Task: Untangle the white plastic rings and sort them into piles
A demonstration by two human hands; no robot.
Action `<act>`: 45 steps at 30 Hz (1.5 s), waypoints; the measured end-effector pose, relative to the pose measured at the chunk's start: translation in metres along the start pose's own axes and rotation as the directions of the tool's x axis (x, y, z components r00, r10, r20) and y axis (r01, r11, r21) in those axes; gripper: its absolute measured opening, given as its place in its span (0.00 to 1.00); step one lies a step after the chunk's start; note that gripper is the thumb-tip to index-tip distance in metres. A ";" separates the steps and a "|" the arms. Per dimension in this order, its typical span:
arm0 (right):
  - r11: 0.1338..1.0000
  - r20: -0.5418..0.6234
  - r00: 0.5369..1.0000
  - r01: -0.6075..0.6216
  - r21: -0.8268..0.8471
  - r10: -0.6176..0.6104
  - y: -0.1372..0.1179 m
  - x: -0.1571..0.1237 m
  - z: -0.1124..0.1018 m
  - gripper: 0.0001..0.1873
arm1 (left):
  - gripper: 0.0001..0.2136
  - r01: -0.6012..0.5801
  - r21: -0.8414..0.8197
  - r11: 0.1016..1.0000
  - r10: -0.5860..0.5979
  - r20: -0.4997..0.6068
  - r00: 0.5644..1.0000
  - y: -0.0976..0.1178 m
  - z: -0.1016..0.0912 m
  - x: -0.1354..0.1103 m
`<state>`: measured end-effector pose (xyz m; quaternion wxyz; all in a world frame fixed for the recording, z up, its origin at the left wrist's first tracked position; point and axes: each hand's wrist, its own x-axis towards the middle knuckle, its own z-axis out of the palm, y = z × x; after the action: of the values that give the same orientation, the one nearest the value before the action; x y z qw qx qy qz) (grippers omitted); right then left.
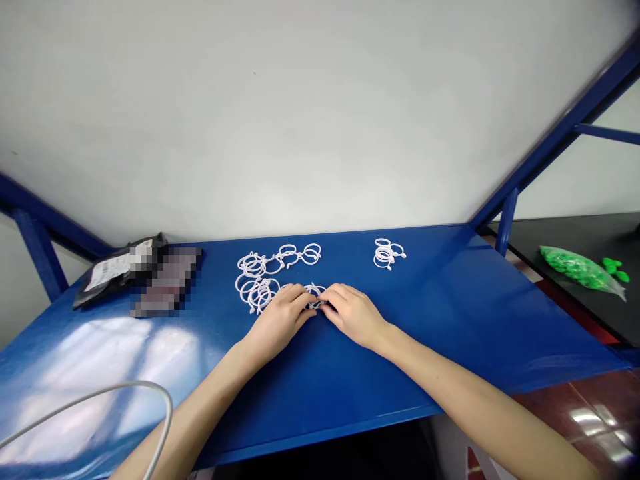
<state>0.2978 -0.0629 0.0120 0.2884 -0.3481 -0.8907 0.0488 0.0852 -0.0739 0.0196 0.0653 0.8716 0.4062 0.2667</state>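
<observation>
Near the middle of the blue table, my left hand (287, 312) and my right hand (354, 315) face each other with fingertips almost touching. Between them they pinch a thin white plastic ring (313, 289), whose lower part is partly covered by the fingers. A tangled heap of similar white rings (259, 293) lies just left of my left hand, some of it behind the hand. Farther back, more linked white rings (300, 255) rest on the table. A smaller cluster of white rings (384, 255) sits apart, beyond my right hand. Small knobs show on several rings.
The blue table (320, 393) meets a pale wall, with blue metal braces at both sides. At the left lie a black package (120, 267) and a blurred dark item (167, 283). A white cable (125, 385) crosses the lower left. A bag of green pieces (580, 268) lies on a dark surface at right.
</observation>
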 end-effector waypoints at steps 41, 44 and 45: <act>0.932 -0.243 0.970 0.109 0.345 -0.024 -0.003 0.001 -0.023 0.08 | 0.16 0.352 -0.458 0.817 -0.414 -0.041 0.909 0.006 -0.011 0.003; 0.931 -0.258 0.965 0.058 0.362 0.040 -0.002 0.001 -0.025 0.08 | 0.19 0.296 -0.457 0.839 -0.345 -0.025 0.938 0.010 -0.014 0.003; 0.929 -0.262 0.963 0.044 0.368 0.058 -0.001 0.001 -0.026 0.07 | 0.21 0.277 -0.461 0.843 -0.323 -0.023 0.946 0.011 -0.014 0.003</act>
<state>0.3108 -0.0662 0.0347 0.4664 -0.2938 -0.8170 0.1694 0.0864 -0.0804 0.0366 0.2866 0.7435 0.4671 0.3832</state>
